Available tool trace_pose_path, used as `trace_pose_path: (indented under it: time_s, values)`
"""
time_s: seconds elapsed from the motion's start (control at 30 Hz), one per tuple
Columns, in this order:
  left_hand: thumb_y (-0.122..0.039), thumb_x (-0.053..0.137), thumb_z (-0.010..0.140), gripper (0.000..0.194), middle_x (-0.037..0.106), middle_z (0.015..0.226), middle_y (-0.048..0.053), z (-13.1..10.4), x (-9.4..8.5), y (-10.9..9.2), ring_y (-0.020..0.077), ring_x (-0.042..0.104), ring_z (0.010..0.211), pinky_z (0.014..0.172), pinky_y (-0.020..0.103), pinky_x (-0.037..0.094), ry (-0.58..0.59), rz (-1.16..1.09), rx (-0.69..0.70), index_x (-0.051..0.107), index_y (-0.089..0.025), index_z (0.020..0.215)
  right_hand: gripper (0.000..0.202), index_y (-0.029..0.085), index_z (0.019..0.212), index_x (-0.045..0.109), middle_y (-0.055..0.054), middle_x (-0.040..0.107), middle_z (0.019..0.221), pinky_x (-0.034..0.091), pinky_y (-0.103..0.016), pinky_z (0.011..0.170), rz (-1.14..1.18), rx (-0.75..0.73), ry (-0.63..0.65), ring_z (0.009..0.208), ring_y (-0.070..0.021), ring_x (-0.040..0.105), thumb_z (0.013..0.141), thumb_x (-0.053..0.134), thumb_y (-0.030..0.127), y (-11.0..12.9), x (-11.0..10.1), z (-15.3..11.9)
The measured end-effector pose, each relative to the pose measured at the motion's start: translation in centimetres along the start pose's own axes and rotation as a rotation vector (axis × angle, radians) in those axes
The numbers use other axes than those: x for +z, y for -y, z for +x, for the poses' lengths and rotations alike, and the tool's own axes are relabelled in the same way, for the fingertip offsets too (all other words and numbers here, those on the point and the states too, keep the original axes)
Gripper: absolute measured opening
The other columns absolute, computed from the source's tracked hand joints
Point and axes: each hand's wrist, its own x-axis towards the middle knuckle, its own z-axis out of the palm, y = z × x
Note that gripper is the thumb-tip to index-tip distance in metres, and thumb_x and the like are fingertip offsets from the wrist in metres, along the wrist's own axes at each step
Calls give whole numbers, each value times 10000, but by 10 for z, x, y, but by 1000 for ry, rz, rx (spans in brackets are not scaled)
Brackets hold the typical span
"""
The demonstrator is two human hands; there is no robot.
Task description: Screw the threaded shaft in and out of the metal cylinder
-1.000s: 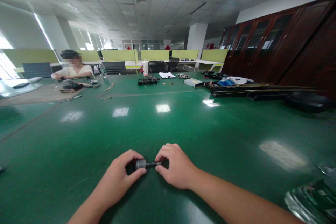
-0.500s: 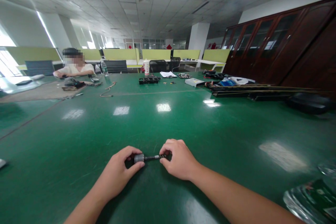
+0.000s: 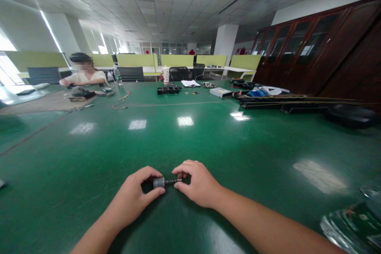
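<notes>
A grey metal cylinder with a thin shaft (image 3: 159,182) lies sideways just above the green tabletop or on it; I cannot tell which. My left hand (image 3: 135,192) is closed on the cylinder, thumb and index finger on opposite sides of it. Around the shaft sits a small dark coil spring (image 3: 172,181), and the shaft's pale tip sticks out to the right. My right hand (image 3: 198,184) is by that tip, its thumb and index finger parted on either side of the shaft. Its other fingers are curled and partly hidden.
The green table (image 3: 166,135) stretches far ahead. A clear plastic bottle (image 3: 351,222) is at the near right. Black rails (image 3: 264,102) and a silver box (image 3: 220,92) lie at the far right. A person (image 3: 85,72) sits at the far left.
The dark spring, pinched in my right hand at the shaft's tip before, now sits along the shaft. My right hand has moved slightly left and its fingers have parted.
</notes>
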Motion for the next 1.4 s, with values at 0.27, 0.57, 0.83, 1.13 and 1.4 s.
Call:
trace_pose_path:
  time_s: [0.27, 0.57, 0.83, 1.13, 1.4]
  values:
    - [-303, 657, 797, 189, 684, 876, 21, -4, 0, -3, 198, 616, 816, 756, 294, 471, 36, -21, 15, 670, -210, 961, 334, 227, 1057, 681, -3, 703, 880, 459, -294, 796, 71, -18, 58, 810, -154, 610, 741, 682, 120, 6, 3, -3]
    - [-313, 626, 821, 209, 700, 901, 28, -2, -1, -5, 207, 630, 831, 774, 302, 478, 42, 1, -4, 677, -213, 998, 198, 211, 952, 694, -6, 695, 859, 425, -294, 774, 36, -71, 66, 807, -155, 594, 768, 661, 145, 7, 0, -2]
    - [-267, 653, 792, 191, 685, 881, 6, -2, 0, -7, 196, 622, 822, 759, 286, 461, 66, 0, -21, 673, -220, 976, 182, 203, 928, 694, -5, 681, 844, 407, -289, 763, 7, -100, 69, 806, -153, 586, 753, 684, 157, 6, 0, -3]
    - [-255, 681, 765, 205, 676, 860, 2, -2, -1, -8, 193, 611, 809, 748, 286, 446, 100, -12, -29, 679, -211, 965, 191, 221, 936, 711, -4, 681, 842, 391, -304, 791, -19, -119, 92, 830, -161, 587, 746, 734, 218, 3, 2, -2]
    - [-267, 668, 783, 183, 677, 856, -3, -3, -2, -9, 194, 614, 814, 745, 282, 443, 98, -21, -43, 682, -218, 959, 168, 225, 892, 719, 9, 672, 797, 383, -288, 764, -8, -122, 80, 787, -147, 583, 730, 762, 235, 2, 3, -2]
